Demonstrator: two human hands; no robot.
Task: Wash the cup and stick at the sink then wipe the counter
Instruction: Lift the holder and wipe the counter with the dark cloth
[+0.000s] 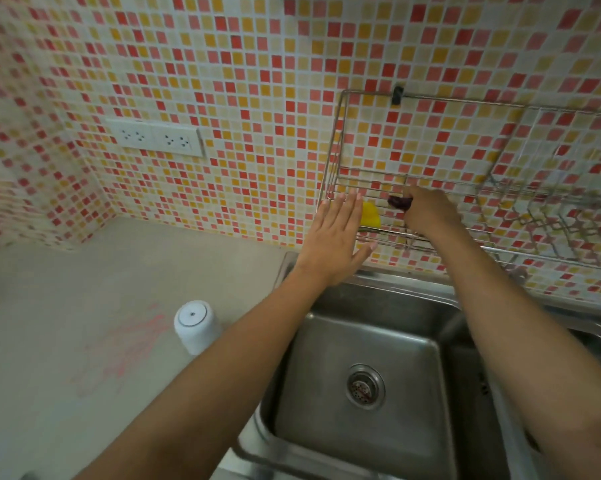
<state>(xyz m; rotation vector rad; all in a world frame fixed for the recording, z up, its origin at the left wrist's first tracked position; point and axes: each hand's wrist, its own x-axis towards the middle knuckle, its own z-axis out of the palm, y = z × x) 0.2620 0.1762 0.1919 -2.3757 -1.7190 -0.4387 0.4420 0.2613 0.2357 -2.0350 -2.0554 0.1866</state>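
Observation:
A white cup [197,325] stands upside down on the grey counter [49,341], left of the steel sink [361,368]. Pink smears [126,351] mark the counter beside the cup. My left hand [337,237] is raised with fingers spread flat, at the left end of the wire rack [430,98] on the wall, partly covering a yellow sponge [371,213]. My right hand [427,211] reaches into the rack and is closed on a small dark reddish thing [399,201]; what it is I cannot tell. No stick is visible.
The mosaic tile wall [257,81] carries a double power socket [157,137] above the counter. The rack's right part has wire dish slots [552,223]. The sink drain [365,386] lies in the basin's middle. A tap's blurred edge [278,455] shows at the bottom.

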